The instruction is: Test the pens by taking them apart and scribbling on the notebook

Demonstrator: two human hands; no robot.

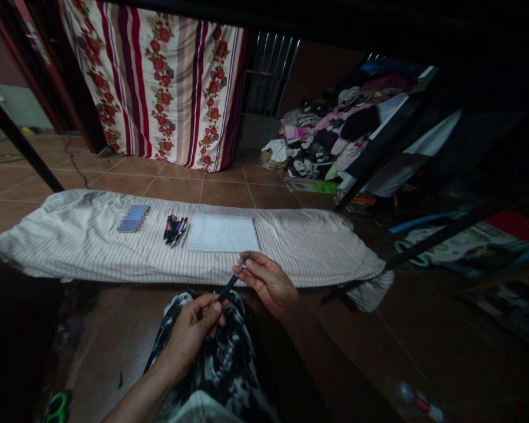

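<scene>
Between my two hands is a dark pen (228,288), held at a slant above my lap. My left hand (198,320) is closed round its lower end. At the upper end, the fingertips of my right hand (267,282) pinch the tip, where a small shiny part shows; I cannot make out its detail. Just beyond my hands, an open spiral notebook (224,232) with faint marks on its page lies on the striped cloth (297,247). Left of the notebook is a bunch of several pens (175,231), and farther left a blurred blue phone-like object (133,218).
A floral striped curtain (158,88) hangs behind the cloth-covered bench. Heaped clothes (330,129) lie at the back right. Dark bars (22,141) slant on both sides. On the floor are a bottle (418,400) at lower right and a green object (58,406) at lower left.
</scene>
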